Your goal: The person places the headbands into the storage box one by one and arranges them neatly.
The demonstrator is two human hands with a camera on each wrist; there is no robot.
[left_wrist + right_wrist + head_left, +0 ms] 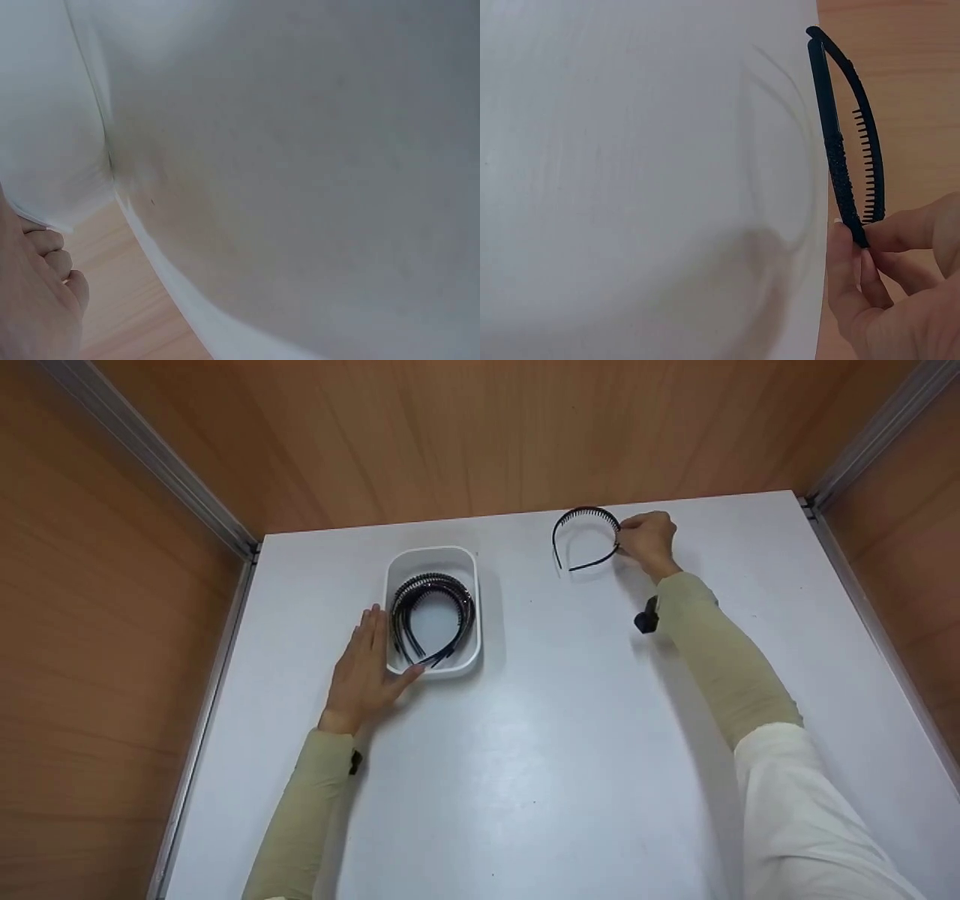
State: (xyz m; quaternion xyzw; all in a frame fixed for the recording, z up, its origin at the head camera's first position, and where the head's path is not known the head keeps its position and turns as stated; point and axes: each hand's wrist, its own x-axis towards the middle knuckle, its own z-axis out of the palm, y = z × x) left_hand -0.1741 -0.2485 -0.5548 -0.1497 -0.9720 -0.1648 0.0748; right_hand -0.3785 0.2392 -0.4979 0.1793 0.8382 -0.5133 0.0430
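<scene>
My right hand (648, 542) pinches a black toothed headband (586, 511) near the table's back edge, its two ends pointing left and toward me. In the right wrist view the thumb and fingers grip the headband (834, 150) at its curve, with comb teeth along the inner side. A white rectangular tub (433, 556) stands left of the table's middle, holding several black headbands (431, 585) piled in a ring. My left hand (364, 667) lies with straight fingers along the tub's left wall, thumb at its front rim. The left wrist view shows the fingers (56, 259) against the white wall.
The white table (510, 750) is bounded by wood-grain panels (465, 435) at the back and both sides. Metal rails (150, 465) run along the corners. A small black device (646, 616) sits on the right wrist.
</scene>
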